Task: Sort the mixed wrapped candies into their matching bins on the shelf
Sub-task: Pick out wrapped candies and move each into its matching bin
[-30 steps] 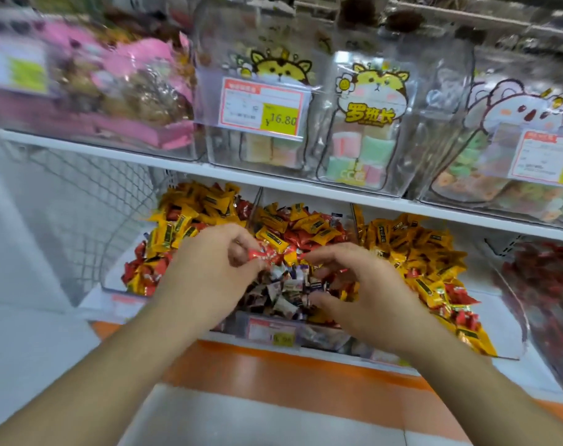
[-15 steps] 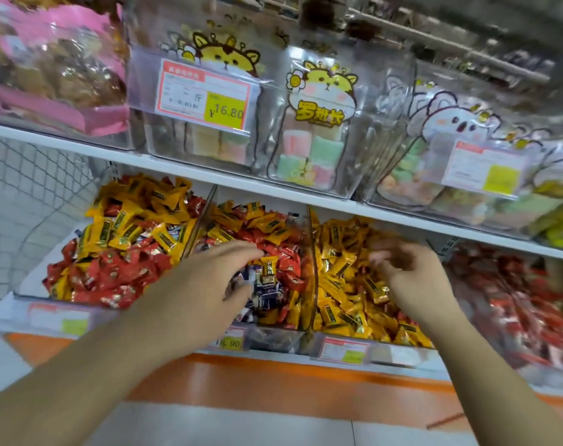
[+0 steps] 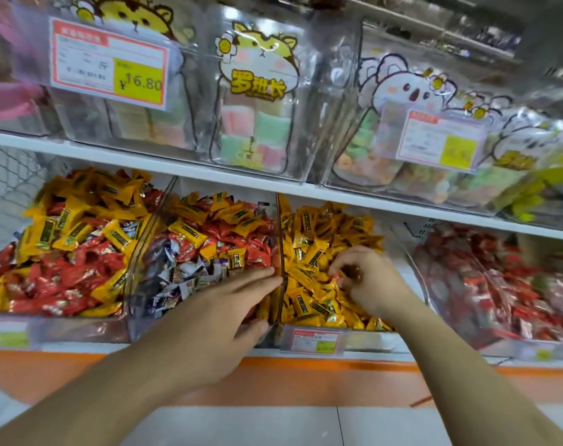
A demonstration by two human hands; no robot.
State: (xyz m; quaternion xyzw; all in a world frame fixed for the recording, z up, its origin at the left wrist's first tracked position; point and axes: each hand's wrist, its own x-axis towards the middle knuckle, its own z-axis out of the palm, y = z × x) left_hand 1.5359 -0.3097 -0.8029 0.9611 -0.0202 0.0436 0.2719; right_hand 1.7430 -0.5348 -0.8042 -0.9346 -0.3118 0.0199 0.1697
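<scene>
While my right hand [image 3: 367, 278] pinches a red candy [image 3: 336, 275] over the yellow bin [image 3: 315, 339], my left hand [image 3: 228, 304] lies flat, empty.
Light, crinkly, slippery wrapper, I'd judge; hold its twisted end.

Left hand [image 3: 222, 312] now stretched flat, fingertips at the divider [image 3: 281, 268] between mixed bin [image 3: 132, 326] and yellow bin [image 3: 363, 341], no longer curled over the mixed pile. Right hand [image 3: 367, 280] lowered into the yellow bin, pinching a red candy [image 3: 336, 279] among the yellow ones.
</scene>
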